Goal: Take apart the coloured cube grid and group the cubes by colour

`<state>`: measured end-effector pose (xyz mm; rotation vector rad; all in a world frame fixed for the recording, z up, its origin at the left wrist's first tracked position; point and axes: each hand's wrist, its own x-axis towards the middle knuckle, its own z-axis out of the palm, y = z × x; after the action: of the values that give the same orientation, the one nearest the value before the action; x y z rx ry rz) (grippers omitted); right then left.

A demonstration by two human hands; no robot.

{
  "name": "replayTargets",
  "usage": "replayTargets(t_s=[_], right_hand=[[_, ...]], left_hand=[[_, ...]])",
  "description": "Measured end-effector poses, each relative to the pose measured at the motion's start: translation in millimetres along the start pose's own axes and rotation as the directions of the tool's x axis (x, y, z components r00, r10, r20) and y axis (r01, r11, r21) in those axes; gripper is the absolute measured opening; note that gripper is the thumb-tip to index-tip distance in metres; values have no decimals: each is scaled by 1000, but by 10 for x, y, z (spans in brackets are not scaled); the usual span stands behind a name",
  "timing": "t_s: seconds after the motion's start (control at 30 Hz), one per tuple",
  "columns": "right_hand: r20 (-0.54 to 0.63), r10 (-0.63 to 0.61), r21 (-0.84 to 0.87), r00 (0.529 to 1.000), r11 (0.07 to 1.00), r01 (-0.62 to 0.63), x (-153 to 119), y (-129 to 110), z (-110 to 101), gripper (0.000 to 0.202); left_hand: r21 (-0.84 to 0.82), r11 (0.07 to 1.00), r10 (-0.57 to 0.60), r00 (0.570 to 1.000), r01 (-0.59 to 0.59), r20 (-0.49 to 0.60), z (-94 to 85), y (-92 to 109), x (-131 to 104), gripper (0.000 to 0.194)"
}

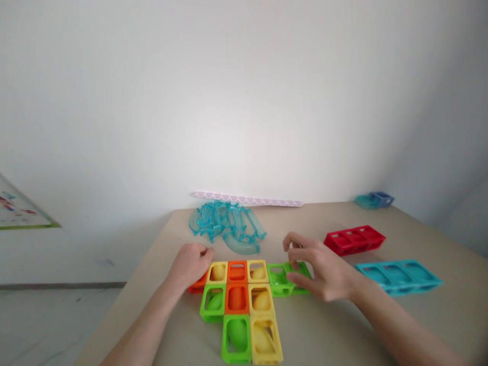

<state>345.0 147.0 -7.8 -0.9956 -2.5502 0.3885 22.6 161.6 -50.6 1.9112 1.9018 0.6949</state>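
Several open-framed plastic cube blocks are joined flat on the table in yellow, orange and green. My left hand [192,264] is closed at the row's left end, on an orange block [198,285] that it partly covers; its fingertips are largely hidden. My right hand [320,269] hovers at the opposite end with thumb and fingers apart, holding nothing. Beneath it lie two green blocks [278,278], the outer one partly behind the thumb. Between my hands are yellow blocks [262,300] and orange blocks [237,299]. A lower green block [236,339] is nearest me.
Behind the blocks lies a pile of translucent teal track pieces [229,223]. A patterned lilac strip [247,199] rests against the wall. To the right are a red three-cell block [354,240] and a blue one [398,277]. A dark blue block [382,199] sits in the far corner.
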Motion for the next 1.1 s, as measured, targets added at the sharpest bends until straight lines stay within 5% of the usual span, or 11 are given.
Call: replayTargets(t_s=[0.1, 0.23, 0.37, 0.53, 0.77, 0.97, 1.03, 1.1], right_hand=[[-58, -39, -51, 998, 998, 36, 199, -177, 156, 18], [-11, -42, -72, 999, 997, 41, 481, -402, 434, 46], [102, 14, -64, 995, 998, -7, 582, -479, 593, 36], [105, 38, -76, 994, 997, -30, 567, -460, 591, 36], [124, 46, -89, 991, 995, -35, 581, -466, 578, 37], [131, 64, -78, 989, 995, -54, 588, -469, 573, 39], [130, 75, -67, 989, 996, -67, 590, -457, 581, 40], [129, 85, -48, 988, 996, -79, 593, -445, 591, 40]], left_hand=[[6, 1000, 4, 1000, -4, 17, 18, -25, 10, 46], [-37, 999, 30, 999, -30, 13, 37, -39, 21, 50], [-148, 988, 32, 999, -36, -26, 36, -67, 49, 55], [-379, 925, -59, 997, 34, -55, 20, -163, 114, 57], [-787, 604, -262, 964, 123, -51, -38, -165, 206, 60], [-986, -26, -108, 980, 164, 166, -118, 107, 42, 59], [-977, 1, 2, 977, 214, 214, -74, 182, -37, 60], [-972, 167, 50, 983, 164, 175, 3, 227, -104, 61]])
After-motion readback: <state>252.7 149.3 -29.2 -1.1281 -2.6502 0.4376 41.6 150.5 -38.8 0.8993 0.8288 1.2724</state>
